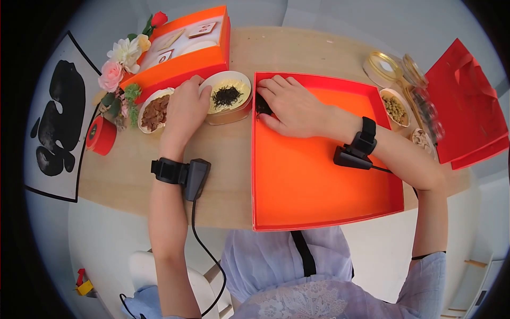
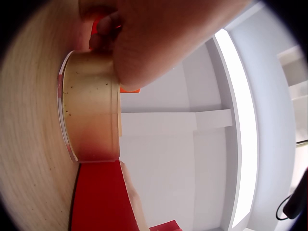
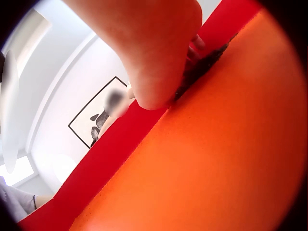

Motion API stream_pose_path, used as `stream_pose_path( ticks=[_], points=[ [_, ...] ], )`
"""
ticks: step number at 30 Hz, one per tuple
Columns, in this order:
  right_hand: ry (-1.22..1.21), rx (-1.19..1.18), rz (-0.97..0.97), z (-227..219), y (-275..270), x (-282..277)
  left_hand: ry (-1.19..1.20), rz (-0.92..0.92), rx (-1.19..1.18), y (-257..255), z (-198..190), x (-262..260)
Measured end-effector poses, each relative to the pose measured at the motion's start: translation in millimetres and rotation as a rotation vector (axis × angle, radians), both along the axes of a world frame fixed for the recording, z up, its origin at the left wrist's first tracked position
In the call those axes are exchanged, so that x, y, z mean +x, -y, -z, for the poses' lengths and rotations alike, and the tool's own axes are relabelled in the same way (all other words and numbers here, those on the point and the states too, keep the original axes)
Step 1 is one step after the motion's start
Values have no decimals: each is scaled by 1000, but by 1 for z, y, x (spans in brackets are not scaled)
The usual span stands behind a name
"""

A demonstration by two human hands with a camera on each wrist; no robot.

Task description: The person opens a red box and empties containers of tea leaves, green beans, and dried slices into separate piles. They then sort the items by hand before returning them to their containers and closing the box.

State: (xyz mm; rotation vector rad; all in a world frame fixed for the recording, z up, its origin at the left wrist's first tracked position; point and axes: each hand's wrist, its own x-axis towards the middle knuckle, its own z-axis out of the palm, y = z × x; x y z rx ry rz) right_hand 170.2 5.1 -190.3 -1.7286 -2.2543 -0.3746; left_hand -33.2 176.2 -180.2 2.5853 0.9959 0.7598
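Observation:
My left hand [image 1: 186,109] is at the left and back of a gold tin [image 1: 228,114], its thumb along the rim and its fingers bent round the far side. Dark shredded leaves [image 1: 227,96] lie on the pale contents of the tin. In the left wrist view the palm overlaps the upper rim of the tin [image 2: 91,110]. Inside a red box with an orange floor [image 1: 319,175], my right hand [image 1: 295,103] grips at dark shreds [image 1: 261,106] by the left wall. In the right wrist view its fingertips touch the dark strip [image 3: 204,67].
A bowl of brown pieces [image 1: 154,112] stands left of the tin. Behind are a red and orange box [image 1: 178,64] and artificial flowers [image 1: 119,64]. To the right are a bowl of greenish bits [image 1: 394,109], an open gold tin [image 1: 382,69] and a red bag [image 1: 467,106].

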Motion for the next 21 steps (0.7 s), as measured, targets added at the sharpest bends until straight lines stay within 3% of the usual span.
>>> stream_pose_path(
  ticks=[5, 10, 13, 17, 21],
  points=[
    [-89, -109, -79, -10, 7, 12, -20, -4, 16, 2, -2, 0],
    [-262, -138, 26, -9, 0, 22, -24, 1, 23, 0, 0, 1],
    [-140, -61, -3, 1, -5, 14, -14, 9, 20, 0, 0, 0],
    [-130, -129, 55, -2, -5, 8, -6, -8, 21, 0, 1, 1],
    [-222, -165, -63, -8, 8, 15, -4, -2, 16, -1, 2, 1]
  ],
)
